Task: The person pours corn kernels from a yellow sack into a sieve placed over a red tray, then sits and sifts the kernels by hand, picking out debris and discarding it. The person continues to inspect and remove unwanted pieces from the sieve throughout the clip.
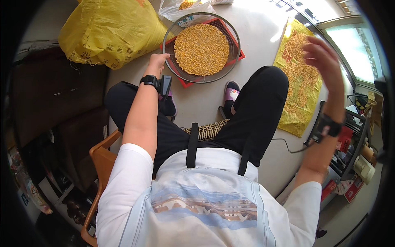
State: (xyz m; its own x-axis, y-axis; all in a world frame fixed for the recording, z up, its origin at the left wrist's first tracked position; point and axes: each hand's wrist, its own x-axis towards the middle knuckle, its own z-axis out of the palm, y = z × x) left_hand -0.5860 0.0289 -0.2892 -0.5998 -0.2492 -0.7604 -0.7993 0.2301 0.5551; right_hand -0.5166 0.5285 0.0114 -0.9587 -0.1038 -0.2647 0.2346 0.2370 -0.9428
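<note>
A round sieve with a metal rim (201, 82) lies in front of me, and a wide disc of yellow corn kernels (202, 49) covers its middle. My left hand (158, 63) holds the near left part of that rim. Under the sieve, corners of a red square tray (186, 84) stick out. My right hand (321, 60) is raised at the right, apart from the sieve, blurred, with its fingers loosely bent and nothing visible in them. Below or behind it, loose kernels (297, 74) are spread over a flat yellow woven sack (296, 125) on the floor.
A bulky yellow woven sack (108, 34) stands at the upper left, close to the sieve. Beyond the sieve is a plastic bag (169, 9) with kernels in it. A wooden chair (100, 157) is at my left. A loaded dark rack (348, 145) stands at the right, near a cable (288, 148).
</note>
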